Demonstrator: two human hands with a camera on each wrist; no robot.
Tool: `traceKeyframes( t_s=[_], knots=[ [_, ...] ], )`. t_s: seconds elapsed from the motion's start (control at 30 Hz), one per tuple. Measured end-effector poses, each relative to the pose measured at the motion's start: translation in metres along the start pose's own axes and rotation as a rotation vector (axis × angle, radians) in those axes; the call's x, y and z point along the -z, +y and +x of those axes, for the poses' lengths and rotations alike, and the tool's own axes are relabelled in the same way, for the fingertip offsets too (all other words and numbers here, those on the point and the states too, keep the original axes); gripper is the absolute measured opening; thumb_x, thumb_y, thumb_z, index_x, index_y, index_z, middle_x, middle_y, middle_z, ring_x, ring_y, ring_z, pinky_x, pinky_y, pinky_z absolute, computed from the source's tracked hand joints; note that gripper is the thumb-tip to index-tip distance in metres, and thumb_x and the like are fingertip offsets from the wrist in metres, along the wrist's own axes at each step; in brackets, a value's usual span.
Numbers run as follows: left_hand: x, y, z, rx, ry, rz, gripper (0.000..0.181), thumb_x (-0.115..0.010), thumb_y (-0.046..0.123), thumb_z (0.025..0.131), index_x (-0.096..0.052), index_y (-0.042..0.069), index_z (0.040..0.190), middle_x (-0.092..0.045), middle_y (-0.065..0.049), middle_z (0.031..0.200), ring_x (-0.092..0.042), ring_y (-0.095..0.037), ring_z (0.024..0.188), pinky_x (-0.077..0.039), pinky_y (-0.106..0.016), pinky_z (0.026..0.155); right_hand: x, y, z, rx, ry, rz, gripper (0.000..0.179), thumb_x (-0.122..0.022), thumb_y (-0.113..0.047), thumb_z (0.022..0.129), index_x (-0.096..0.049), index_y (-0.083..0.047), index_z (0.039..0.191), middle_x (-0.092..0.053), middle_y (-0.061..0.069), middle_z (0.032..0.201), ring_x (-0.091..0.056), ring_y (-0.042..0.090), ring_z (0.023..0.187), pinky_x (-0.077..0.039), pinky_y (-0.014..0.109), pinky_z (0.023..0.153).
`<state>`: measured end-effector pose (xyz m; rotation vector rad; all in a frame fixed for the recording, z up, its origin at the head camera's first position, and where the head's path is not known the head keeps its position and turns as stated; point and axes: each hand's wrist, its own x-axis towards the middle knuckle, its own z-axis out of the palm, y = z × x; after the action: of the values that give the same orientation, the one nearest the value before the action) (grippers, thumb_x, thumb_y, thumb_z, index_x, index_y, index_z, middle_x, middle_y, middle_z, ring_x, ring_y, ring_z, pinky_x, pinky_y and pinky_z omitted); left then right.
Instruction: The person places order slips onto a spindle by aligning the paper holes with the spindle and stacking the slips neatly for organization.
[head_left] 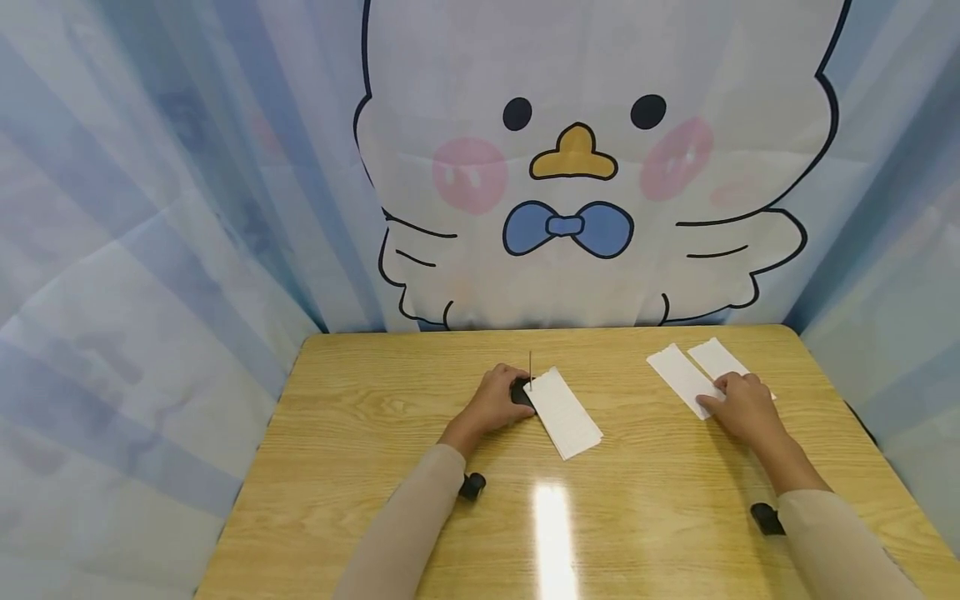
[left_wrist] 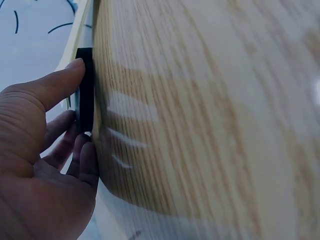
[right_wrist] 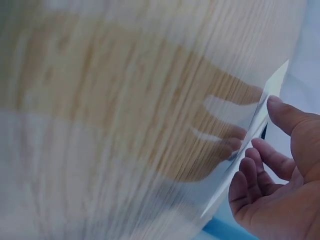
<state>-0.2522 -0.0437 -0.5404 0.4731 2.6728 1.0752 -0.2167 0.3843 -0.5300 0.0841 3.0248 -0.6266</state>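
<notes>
Left grip (head_left: 495,396) clamped, thumb opposite fingers, on black base (head_left: 519,393) of thin upright spike (head_left: 530,367); white sheets (head_left: 566,417) lay just right of it, one corner at spike. Right grip (head_left: 746,408), thumb and fingertips apart, rested at near ends of white slips (head_left: 681,375) stretching beyond it on bench (head_left: 360,467). Thin slips could have slid or creased under uneven fingertip pressure; slackened hold could have let base tip; bare point risked pricking finger.
</notes>
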Motion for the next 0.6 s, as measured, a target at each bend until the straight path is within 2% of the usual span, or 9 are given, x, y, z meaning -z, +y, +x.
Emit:
traceKeyframes(
  t_s=[0.33,0.6],
  knots=[
    [-0.0007,-0.0010,-0.0004,-0.005,0.005,0.011,0.060,-0.084,0.025,0.089,-0.060,0.013,0.143,-0.053,-0.013,0.144,-0.049,-0.033,0.131,-0.048,-0.047,0.108,0.0003,0.0015,0.0020,-0.013,-0.010,0.016,0.048,-0.069,-0.021,0.098,-0.057,0.020,0.118,-0.054,0.043,0.116,-0.048,0.061,0.108,-0.040,0.069,0.094],
    [-0.0005,0.0003,0.0000,0.003,0.000,0.019,0.061,-0.083,0.027,0.090,-0.059,0.014,0.144,-0.053,-0.012,0.145,-0.049,-0.032,0.131,-0.048,-0.047,0.107,0.0046,-0.0039,0.0018,0.002,-0.037,0.023,0.041,-0.068,-0.016,0.097,-0.058,0.020,0.113,-0.058,0.039,0.110,-0.054,0.055,0.105,-0.044,0.064,0.092]
  ],
)
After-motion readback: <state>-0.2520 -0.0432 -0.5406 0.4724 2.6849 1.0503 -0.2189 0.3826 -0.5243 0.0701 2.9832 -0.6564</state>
